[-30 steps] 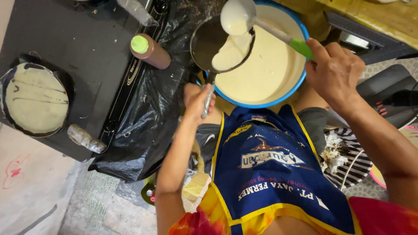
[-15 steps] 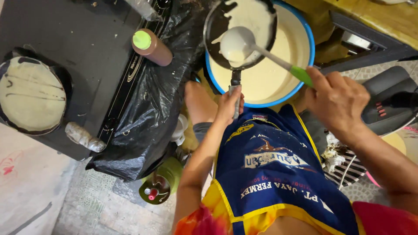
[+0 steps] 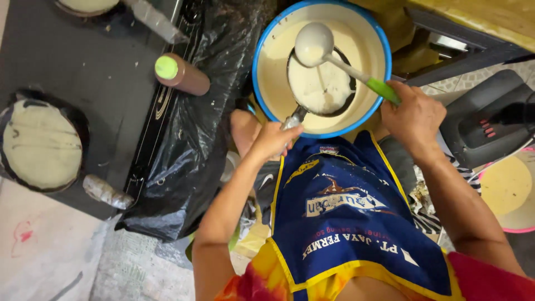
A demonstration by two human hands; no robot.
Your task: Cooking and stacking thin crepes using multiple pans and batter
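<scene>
Over the basin (image 3: 262, 83) of pale batter, the left hand (image 3: 274, 139) had its fingers clenched round the handle of a small pan (image 3: 320, 86), holding it just above the batter surface, and the pan already carried a thin coat of batter. Above the pan, the right hand (image 3: 412, 117) gripped the green handle of a ladle (image 3: 313, 43), its bowl hanging over the pan's far edge inside the basin. Risk looked real here: the pan was held low, so a slight dip of the wrist could have sunk its rim into the batter and overfilled it. Any tilt toward the basin's near rim could have sent drips onto the blue apron (image 3: 340, 206). Left of the basin, black plastic (image 3: 189, 167) covered the stove edge, with a green-capped bottle (image 3: 181, 74) lying on it; a swing that way with a wet pan might have knocked it. Farther left of the basin, a second pan (image 3: 39, 145) held a pale crepe, unattended, and it could have overcooked.
</scene>
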